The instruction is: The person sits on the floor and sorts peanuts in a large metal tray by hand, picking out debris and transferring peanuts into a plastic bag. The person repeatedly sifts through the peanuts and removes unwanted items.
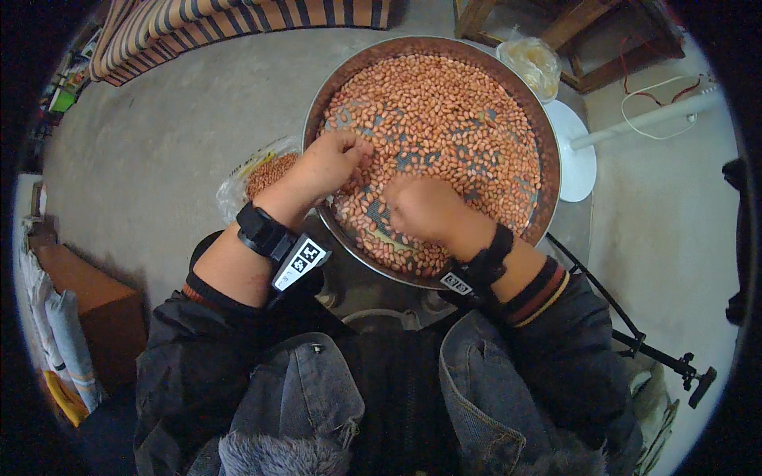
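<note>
Before me stands a wide round sieve [548, 172] with a tall rim and a mesh bottom. Shelled peanuts [428, 83] with pinkish-brown skins lie across it, thickest on the far side, and patches of mesh show between them. My left hand [333, 159] reaches over the left rim, its fingers curled down close to the peanuts. Slightly blurred, my right hand [424, 207] is bent low over the near middle of the sieve. The fingertips of both hands are partly hidden, so whether they hold any peanuts is unclear.
Left of the sieve, a clear plastic bag [229, 193] holds more peanuts. At the right are another plastic bag [530, 62], a white round stand base [576, 169] and a black metal stand [652, 350]. A brown box [89, 279] sits at left; a striped-covered seat [238, 21] lies beyond.
</note>
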Motion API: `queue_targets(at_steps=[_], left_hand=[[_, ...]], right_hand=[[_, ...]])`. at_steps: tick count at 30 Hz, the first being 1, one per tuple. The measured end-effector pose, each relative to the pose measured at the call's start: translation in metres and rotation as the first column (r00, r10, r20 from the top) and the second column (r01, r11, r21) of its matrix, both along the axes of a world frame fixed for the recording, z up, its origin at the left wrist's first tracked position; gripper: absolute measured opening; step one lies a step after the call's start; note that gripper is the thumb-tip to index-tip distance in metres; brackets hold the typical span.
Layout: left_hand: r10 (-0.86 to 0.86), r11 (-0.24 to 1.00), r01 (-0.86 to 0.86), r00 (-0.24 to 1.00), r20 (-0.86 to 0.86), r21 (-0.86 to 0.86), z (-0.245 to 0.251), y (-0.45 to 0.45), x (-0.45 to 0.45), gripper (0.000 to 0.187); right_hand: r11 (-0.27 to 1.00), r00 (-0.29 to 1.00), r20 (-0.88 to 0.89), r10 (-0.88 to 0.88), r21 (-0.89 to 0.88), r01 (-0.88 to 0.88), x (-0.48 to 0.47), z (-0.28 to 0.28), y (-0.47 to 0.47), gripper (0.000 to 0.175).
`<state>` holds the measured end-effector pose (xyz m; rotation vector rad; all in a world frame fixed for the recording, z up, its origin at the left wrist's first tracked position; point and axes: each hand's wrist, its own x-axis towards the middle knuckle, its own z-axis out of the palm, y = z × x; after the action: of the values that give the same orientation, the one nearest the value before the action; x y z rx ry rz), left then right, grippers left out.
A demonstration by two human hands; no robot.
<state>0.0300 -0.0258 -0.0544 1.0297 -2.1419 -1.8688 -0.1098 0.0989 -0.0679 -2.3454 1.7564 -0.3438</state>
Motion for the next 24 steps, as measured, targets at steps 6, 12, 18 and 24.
queue_targets(at_steps=[6,12,18,24], left_hand=[[0.209,0.580,-0.024,0.971,-0.120,0.814,0.002,0.018,-0.011,0.029],[0.367,0.782,-0.195,0.912,-0.185,0.592,0.012,-0.015,0.005,0.017],[0.524,0.782,-0.333,0.809,-0.266,0.527,0.027,-0.021,0.015,0.025],[0.474,0.781,-0.290,0.852,-0.221,0.553,0.026,-0.012,0.014,0.022]], right_hand=[[0.986,0.800,0.585,-0.134,-0.005,0.168,-0.015,0.026,-0.010,0.020],[0.958,0.902,0.350,-0.253,-0.039,0.284,-0.058,0.014,-0.009,0.011],[0.999,0.896,0.443,0.035,-0.004,-0.037,-0.019,-0.020,-0.005,0.008],[0.998,0.982,0.183,0.054,0.035,-0.061,0.016,-0.029,-0.014,0.013]])
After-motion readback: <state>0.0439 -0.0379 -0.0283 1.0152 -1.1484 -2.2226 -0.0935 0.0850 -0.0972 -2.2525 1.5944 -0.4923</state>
